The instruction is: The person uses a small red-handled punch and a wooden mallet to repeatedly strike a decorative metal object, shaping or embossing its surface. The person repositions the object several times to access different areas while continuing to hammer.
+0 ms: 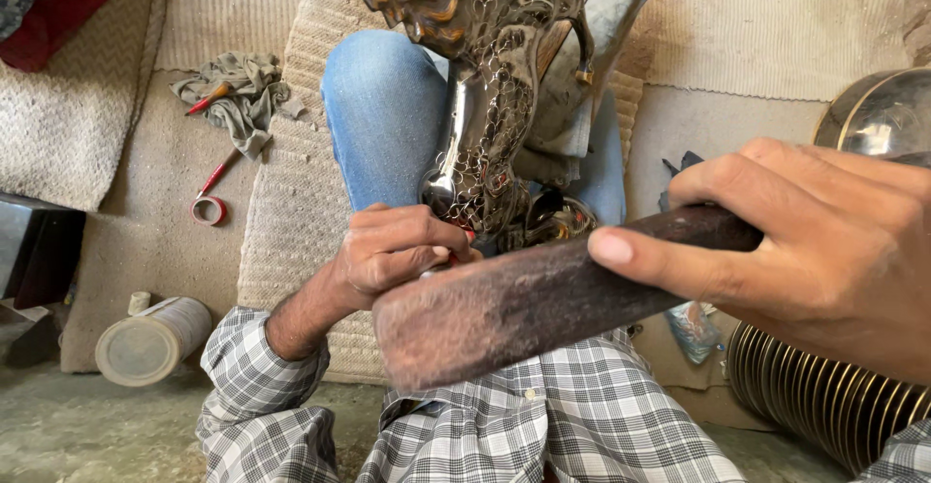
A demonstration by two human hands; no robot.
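My right hand (824,250) grips a thick, dark wooden mallet (504,308), its blunt end pointing toward the lower left. My left hand (393,250) is closed around a thin metal tool with a red handle, pressed against the lower part of an ornate engraved metal piece (485,95). That shiny piece, patterned with fine lines and red marks, rests upright on my lap, against my blue jeans (383,114). The tool's tip is hidden behind my fingers and the mallet.
A grey rag (238,95) with a red-handled tool lies on the woven mat (291,221) at the left, with a red tape roll (208,209) below it. A cylindrical tin (150,342) lies at lower left. A stack of ribbed metal plates (824,386) stands at the right.
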